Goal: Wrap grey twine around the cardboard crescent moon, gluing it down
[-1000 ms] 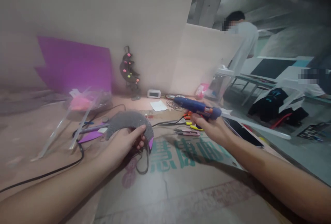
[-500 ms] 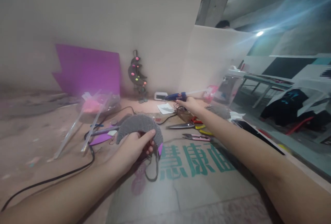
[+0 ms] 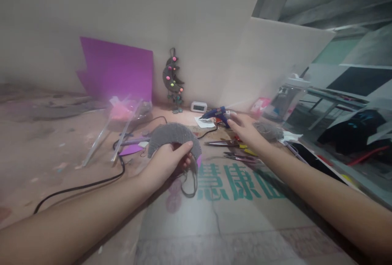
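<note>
My left hand [image 3: 171, 159] is closed on a grey yarn-wrapped crescent [image 3: 171, 134], thumb on top of its inner edge. A loop of grey yarn [image 3: 191, 187] hangs from it, and a bit of purple shows at its right end. Beyond it a blue glue gun [image 3: 216, 112] points left, its nozzle over a small white paper [image 3: 204, 122]. Right behind its handle is my right hand [image 3: 245, 130], fingers stretched and apart; whether they still touch the gun is hard to see. Scissors [image 3: 223, 143] and thread snips [image 3: 240, 157] lie below that hand.
A finished crescent ornament with coloured dots [image 3: 173, 75] leans on the wall beside a purple sheet [image 3: 122, 73]. A white digital clock [image 3: 199, 106], clear glue sticks [image 3: 127, 132], a black cord [image 3: 92, 184], a grey yarn ball [image 3: 269, 131] and a lidded plastic jar [image 3: 288, 97] surround the work area.
The view has shifted, moving the scene rightward and slightly up. The glue gun now sits with its handle lower, and my right hand's fingers have loosened behind it. The left hand keeps its hold.
</note>
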Tool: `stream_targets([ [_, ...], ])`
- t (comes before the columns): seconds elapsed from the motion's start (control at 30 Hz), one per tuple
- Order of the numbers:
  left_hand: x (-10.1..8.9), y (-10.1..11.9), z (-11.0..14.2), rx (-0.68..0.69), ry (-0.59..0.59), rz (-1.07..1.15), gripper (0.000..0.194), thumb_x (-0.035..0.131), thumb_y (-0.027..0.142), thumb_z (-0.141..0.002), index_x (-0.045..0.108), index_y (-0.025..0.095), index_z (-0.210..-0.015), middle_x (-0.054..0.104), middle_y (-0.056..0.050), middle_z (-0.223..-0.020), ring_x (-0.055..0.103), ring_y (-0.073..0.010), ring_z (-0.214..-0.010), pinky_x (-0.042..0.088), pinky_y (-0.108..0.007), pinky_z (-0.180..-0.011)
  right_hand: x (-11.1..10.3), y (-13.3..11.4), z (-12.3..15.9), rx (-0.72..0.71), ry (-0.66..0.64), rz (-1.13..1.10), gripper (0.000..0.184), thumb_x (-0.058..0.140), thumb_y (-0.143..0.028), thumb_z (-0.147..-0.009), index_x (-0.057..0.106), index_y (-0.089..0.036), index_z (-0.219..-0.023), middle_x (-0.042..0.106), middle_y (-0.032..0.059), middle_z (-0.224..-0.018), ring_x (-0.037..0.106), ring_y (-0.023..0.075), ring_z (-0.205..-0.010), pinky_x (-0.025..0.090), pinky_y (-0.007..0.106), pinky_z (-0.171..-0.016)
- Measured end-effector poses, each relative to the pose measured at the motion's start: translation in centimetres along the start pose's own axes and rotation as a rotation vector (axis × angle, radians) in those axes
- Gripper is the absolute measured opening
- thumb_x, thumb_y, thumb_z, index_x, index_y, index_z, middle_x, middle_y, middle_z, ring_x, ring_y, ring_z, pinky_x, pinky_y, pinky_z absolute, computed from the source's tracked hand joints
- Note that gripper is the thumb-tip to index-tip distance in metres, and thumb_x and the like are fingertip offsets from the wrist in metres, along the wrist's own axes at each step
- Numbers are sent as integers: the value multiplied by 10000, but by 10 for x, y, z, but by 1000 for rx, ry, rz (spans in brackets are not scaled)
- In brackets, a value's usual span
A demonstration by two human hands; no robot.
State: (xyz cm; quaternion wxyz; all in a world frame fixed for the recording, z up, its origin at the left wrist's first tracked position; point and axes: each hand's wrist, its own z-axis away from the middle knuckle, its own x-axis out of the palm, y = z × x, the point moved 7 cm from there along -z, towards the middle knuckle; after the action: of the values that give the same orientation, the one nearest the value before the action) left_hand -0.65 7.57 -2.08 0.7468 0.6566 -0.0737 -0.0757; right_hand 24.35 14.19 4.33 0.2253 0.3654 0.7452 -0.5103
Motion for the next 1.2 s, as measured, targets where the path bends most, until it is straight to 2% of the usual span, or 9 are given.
stream_targets([
  [0.1, -6, 13, 2, 88, 41, -35, 426, 632, 529, -789, 621, 133, -632, 602, -29, -593, 515, -105, -497, 363, -223, -478, 1, -33, 41, -84, -82, -233, 513, 522, -516, -921, 573, -199, -1322, 552, 108, -1413, 460, 274, -1349, 335, 457, -1142],
  [0.27, -8, 46, 22, 222, 97, 92, 372, 630, 516, -803, 655, 146, -770, 621, -38, -697, 567, -142, -609, 444, -248, -535, 29, -86, 99, -194, -494, -665, 715, 541, -688, -834, 504, -244, -1393, 497, 118, -1463, 430, 265, -1377, 331, 468, -1147],
  [0.4, -6, 63, 35, 267, 143, 97, 340, 644, 489, -802, 633, 152, -766, 624, -35, -710, 587, -155, -662, 479, -259, -592, 51, -105, 130, -215, -807, -836, 815, 639, -635, -796, 421, -213, -1458, 392, 151, -1531, 390, 264, -1405, 283, 459, -1168],
  [0.5, -7, 63, 38, 285, 195, 69, 324, 644, 484, -802, 629, 161, -777, 631, -28, -722, 599, -155, -677, 474, -252, -600, 59, -111, 149, -218, -988, -824, 723, 682, -497, -830, 451, -180, -1437, 561, 169, -1389, 516, 243, -1309, 357, 443, -1116],
  [0.57, -6, 59, 39, 269, 191, 13, 330, 614, 490, -821, 638, 163, -780, 637, -32, -736, 604, -158, -679, 466, -251, -596, 60, -114, 159, -213, -1067, -772, 541, 633, -445, -882, 573, -138, -1323, 718, 153, -1117, 667, 219, -1085, 486, 393, -968],
  [0.7, -4, 44, 34, 182, 160, -178, 434, 557, 575, -832, 637, 166, -708, 640, -29, -712, 574, -151, -598, 417, -259, -543, 48, -112, 158, -278, -885, -547, 322, 504, -352, -967, 726, -119, -970, 737, 83, -791, 684, 142, -713, 509, 244, -671],
  [0.9, -1, 21, 21, 83, 67, -570, 520, 502, 641, -830, 616, 180, -618, 573, 9, -543, 514, -157, -539, 343, -274, -548, 34, -105, 147, -577, -589, -228, 327, 466, -325, -979, 711, -139, -869, 711, 60, -740, 636, 133, -667, 455, 223, -639],
  [1.03, 7, 15, 18, 105, -49, -612, 489, 517, 606, -830, 660, 183, -631, 593, 7, -551, 531, -166, -556, 356, -275, -574, 36, -96, 134, -550, -496, -219, 308, 458, -318, -984, 697, -159, -873, 712, 44, -763, 632, 127, -686, 454, 220, -655],
  [1.2, 7, 12, 17, 130, -56, -594, 485, 529, 597, -825, 673, 190, -605, 609, -7, -544, 525, -167, -518, 337, -271, -525, 28, -88, 117, -505, -389, -184, 278, 460, -304, -979, 684, -180, -873, 701, 25, -777, 633, 128, -704, 454, 223, -656],
])
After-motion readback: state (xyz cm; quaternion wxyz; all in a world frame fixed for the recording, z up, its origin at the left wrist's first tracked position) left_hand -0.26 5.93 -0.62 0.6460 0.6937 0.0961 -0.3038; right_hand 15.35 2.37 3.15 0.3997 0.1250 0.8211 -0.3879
